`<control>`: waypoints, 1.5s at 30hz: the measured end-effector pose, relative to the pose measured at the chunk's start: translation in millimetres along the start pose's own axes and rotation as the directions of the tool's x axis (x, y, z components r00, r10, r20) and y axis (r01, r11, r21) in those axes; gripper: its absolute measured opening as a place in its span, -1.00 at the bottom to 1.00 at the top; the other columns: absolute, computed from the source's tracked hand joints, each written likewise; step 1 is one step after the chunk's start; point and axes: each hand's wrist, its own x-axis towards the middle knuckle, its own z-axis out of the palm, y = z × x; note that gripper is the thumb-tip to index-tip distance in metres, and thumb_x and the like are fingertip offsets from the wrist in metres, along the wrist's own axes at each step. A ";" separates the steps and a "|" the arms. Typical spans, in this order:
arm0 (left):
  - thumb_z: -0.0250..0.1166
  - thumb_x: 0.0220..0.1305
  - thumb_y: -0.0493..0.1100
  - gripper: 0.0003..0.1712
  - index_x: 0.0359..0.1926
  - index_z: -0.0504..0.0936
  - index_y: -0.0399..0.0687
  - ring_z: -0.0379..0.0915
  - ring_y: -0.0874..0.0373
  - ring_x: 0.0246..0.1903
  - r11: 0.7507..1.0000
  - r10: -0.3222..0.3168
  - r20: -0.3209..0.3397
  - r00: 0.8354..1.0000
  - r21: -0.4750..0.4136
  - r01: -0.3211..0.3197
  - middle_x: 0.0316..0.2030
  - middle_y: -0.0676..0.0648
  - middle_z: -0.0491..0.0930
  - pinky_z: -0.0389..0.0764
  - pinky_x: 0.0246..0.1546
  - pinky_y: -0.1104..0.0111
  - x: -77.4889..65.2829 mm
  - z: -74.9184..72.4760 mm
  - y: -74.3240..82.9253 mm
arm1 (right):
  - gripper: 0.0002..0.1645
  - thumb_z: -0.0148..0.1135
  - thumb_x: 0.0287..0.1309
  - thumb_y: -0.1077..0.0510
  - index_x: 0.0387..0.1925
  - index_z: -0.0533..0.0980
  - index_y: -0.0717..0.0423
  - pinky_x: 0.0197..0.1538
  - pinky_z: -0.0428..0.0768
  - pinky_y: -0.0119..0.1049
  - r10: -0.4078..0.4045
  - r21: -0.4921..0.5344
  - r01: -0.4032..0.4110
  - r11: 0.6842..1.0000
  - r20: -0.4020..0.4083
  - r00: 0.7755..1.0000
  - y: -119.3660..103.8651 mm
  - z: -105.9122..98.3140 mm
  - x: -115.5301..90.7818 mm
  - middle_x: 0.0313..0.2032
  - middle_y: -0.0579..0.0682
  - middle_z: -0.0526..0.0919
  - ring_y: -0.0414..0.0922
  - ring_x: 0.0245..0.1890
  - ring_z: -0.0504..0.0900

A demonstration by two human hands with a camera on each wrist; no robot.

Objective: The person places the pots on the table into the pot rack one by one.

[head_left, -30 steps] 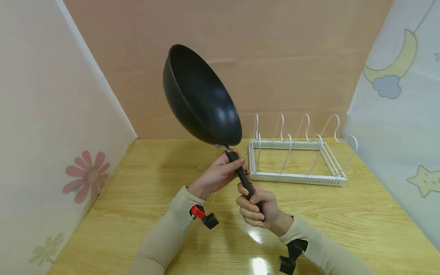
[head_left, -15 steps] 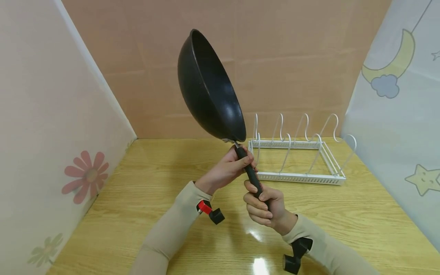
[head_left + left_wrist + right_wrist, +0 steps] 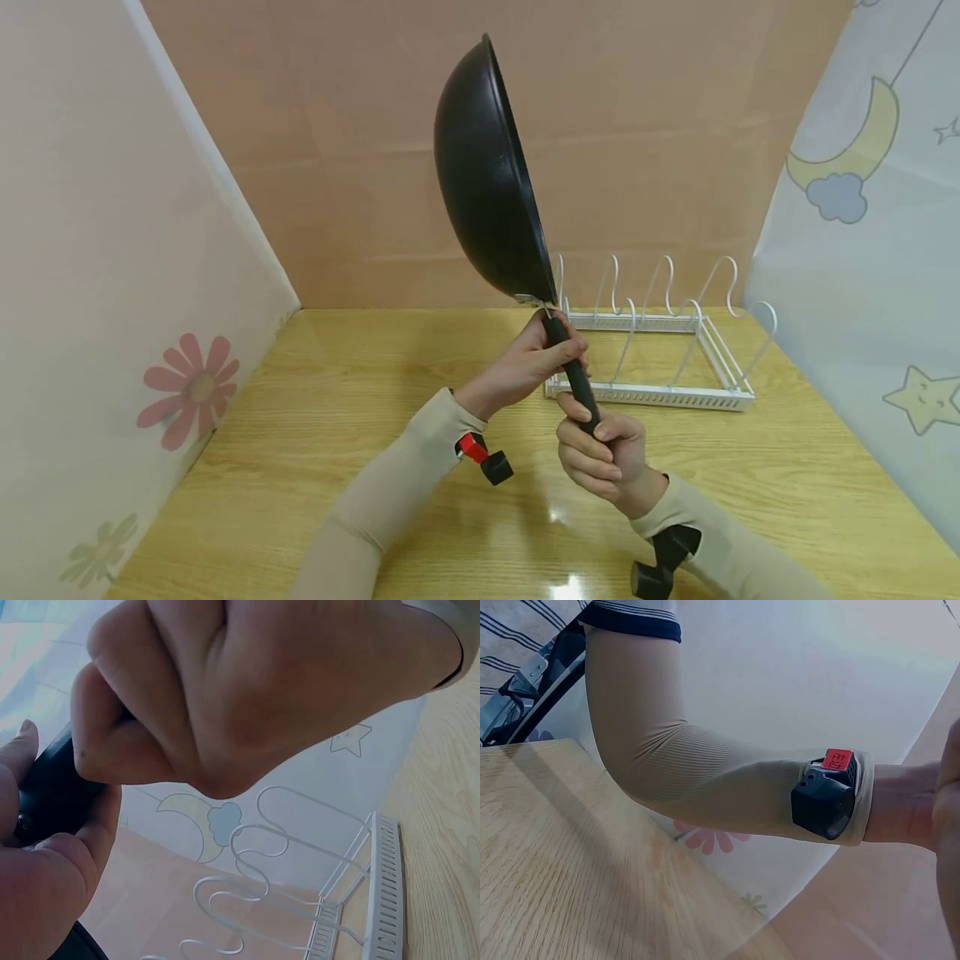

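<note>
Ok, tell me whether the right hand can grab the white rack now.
Probably not: the right hand grips the pan handle; it would likely have to release that before grasping the rack.

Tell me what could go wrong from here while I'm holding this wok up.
The left hand and right hand both grip the handle of the wok, leaving its bowl unsupported, so it could twist or tip if the grip loosens. The wok might also knock the white wire rack if lowered toward the right; they look close in the head view, though the true gap is unclear.
</note>
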 end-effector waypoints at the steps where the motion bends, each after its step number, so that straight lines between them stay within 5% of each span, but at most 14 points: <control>1: -0.05 0.48 -0.49 -0.75 -0.16 0.14 -0.08 0.51 0.18 -0.34 1.000 -0.006 -0.002 1.000 0.008 0.006 -0.35 -0.03 0.50 0.57 -0.15 0.38 1.9 1.9 0.2 | -0.89 -0.16 0.22 0.33 -0.28 0.16 0.09 -0.88 0.15 -0.45 -0.003 0.006 0.003 1.000 0.005 1.000 -0.8 1.6 -0.1 -0.66 -0.09 0.14 -0.27 -0.85 0.15; 27: 0.21 0.40 -0.35 -0.79 -0.16 0.30 -0.27 0.60 0.19 -0.42 0.984 -0.018 0.001 1.000 0.176 0.018 -0.46 -0.07 0.58 0.57 -0.19 0.44 45.2 36.1 -5.3 | -0.85 -0.16 0.17 0.34 -0.40 0.13 0.07 -0.86 0.21 -0.48 -0.096 0.003 0.096 0.995 0.041 0.995 -18.4 15.8 -12.1 -0.70 -0.09 0.18 -0.30 -0.93 0.17; 45: 0.28 0.37 -0.29 -0.70 -0.13 0.27 -0.09 0.60 0.22 -0.52 0.979 -0.097 -0.040 0.995 0.176 0.102 -0.53 -0.05 0.62 0.55 -0.35 0.48 56.5 51.3 -20.2 | -0.72 -0.17 0.17 0.34 -0.49 0.03 -0.03 -0.85 0.21 -0.49 -0.125 0.038 0.124 0.992 0.028 0.992 -22.0 21.2 -28.2 -0.73 -0.10 0.18 -0.32 -0.94 0.16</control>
